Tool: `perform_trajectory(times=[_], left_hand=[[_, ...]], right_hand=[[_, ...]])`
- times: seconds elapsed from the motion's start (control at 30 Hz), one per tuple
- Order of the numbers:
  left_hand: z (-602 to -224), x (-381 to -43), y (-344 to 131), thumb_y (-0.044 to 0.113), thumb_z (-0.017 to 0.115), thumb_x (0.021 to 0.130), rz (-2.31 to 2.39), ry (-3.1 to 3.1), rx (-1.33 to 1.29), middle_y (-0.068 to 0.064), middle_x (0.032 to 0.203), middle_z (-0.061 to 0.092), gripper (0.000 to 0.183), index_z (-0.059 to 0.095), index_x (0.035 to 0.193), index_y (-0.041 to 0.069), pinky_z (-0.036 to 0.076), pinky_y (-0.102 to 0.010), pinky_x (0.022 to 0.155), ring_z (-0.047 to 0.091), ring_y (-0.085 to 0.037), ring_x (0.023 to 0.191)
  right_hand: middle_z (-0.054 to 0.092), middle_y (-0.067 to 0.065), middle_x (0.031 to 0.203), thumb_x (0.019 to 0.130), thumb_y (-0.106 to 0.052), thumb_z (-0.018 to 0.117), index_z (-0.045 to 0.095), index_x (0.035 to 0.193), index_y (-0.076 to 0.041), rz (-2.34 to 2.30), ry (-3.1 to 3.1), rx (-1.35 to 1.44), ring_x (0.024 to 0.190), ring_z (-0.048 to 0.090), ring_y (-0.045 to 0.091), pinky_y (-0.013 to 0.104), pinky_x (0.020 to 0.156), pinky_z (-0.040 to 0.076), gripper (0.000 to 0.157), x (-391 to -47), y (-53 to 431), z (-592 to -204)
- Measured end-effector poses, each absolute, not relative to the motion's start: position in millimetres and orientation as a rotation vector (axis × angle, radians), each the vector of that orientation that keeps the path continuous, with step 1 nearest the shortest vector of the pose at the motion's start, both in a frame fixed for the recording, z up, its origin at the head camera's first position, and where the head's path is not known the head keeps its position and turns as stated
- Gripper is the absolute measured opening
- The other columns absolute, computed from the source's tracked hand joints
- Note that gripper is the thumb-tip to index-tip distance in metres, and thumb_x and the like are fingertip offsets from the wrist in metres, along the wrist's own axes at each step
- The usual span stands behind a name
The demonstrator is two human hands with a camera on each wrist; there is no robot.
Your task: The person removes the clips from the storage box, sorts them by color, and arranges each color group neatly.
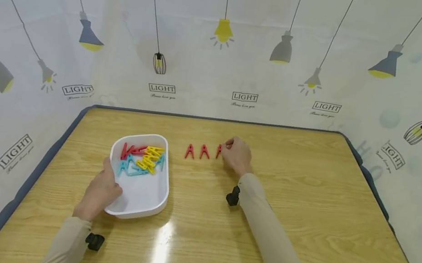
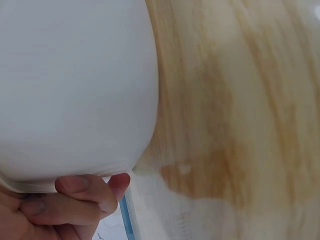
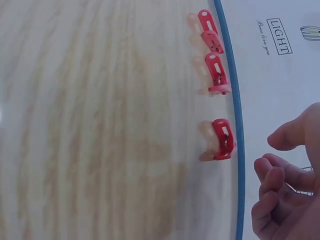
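Note:
My left hand (image 1: 99, 190) grips the near-left rim of a white plastic tray (image 1: 138, 196); in the left wrist view its fingers curl against the white wall (image 2: 75, 95). Inside lie red clothespins (image 1: 136, 150), yellow clothespins (image 1: 148, 158) and blue clothespins (image 1: 138, 172). To the tray's right, three red clothespins stand in a row, legs toward me: the left one (image 1: 190, 151), the middle one (image 1: 204, 151) and the right one (image 1: 219, 151), partly covered by my right hand (image 1: 237, 155). The right wrist view shows that hand's thumb and fingers parted, apart from the nearest clothespin (image 3: 224, 141).
The wooden table (image 1: 306, 211) has a dark blue edge along its back and sides. White sheets printed with hanging lamps (image 1: 223, 32) and LIGHT labels rise behind and beside it. A black wrist camera (image 1: 233, 196) is strapped at each sleeve.

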State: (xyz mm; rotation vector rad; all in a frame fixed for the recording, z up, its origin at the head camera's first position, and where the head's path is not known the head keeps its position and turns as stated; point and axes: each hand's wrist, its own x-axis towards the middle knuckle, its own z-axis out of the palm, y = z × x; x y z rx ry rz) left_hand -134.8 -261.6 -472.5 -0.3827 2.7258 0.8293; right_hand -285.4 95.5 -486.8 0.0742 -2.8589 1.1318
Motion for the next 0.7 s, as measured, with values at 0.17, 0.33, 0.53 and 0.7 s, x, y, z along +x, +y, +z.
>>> perform_trajectory(times=[0.17, 0.33, 0.53, 0.7], left_hand=[[-474, -135, -262, 0.003, 0.053, 0.094, 0.822, 2.736, -0.381, -0.040, 0.141, 0.041, 0.095, -0.019, 0.155, -0.004, 0.057, -0.045, 0.085, 0.058, -0.038, 0.101], [-474, -136, -263, 0.003, 0.053, 0.094, 0.830, 2.728, -0.382, -0.041, 0.143, 0.039, 0.095, -0.020, 0.155, -0.004, 0.057, -0.045, 0.085, 0.058, -0.038, 0.102], [-475, -136, -264, 0.003, 0.053, 0.094, 0.838, 2.737, -0.381, -0.040, 0.143, 0.040, 0.095, -0.018, 0.156, -0.004, 0.057, -0.046, 0.087, 0.058, -0.038, 0.102], [-474, -136, -264, 0.003, 0.054, 0.095, 0.848, 2.733, -0.382, -0.039, 0.145, 0.038, 0.096, -0.019, 0.156, -0.003, 0.056, -0.048, 0.091, 0.057, -0.039, 0.105]], right_hand=[[0.072, 0.010, 0.103, 0.096, -0.025, 0.057, 0.068, 0.107, -0.006, 1.128, -2.850, 0.101, 0.092, 0.068, 0.026, 0.040, 0.080, 0.056, 0.024, -288, 87, -476], [0.073, 0.011, 0.103, 0.095, -0.023, 0.057, 0.068, 0.106, -0.006, 1.093, -2.847, 0.114, 0.094, 0.069, 0.028, 0.041, 0.082, 0.057, 0.023, -292, 78, -467], [0.073, 0.011, 0.103, 0.095, -0.023, 0.057, 0.067, 0.104, -0.007, 1.092, -2.838, 0.144, 0.094, 0.069, 0.028, 0.042, 0.082, 0.057, 0.021, -293, 67, -460], [0.073, 0.011, 0.102, 0.096, -0.021, 0.058, 0.068, 0.104, -0.006, 1.088, -2.839, 0.158, 0.092, 0.068, 0.027, 0.040, 0.081, 0.057, 0.020, -293, 57, -453]])
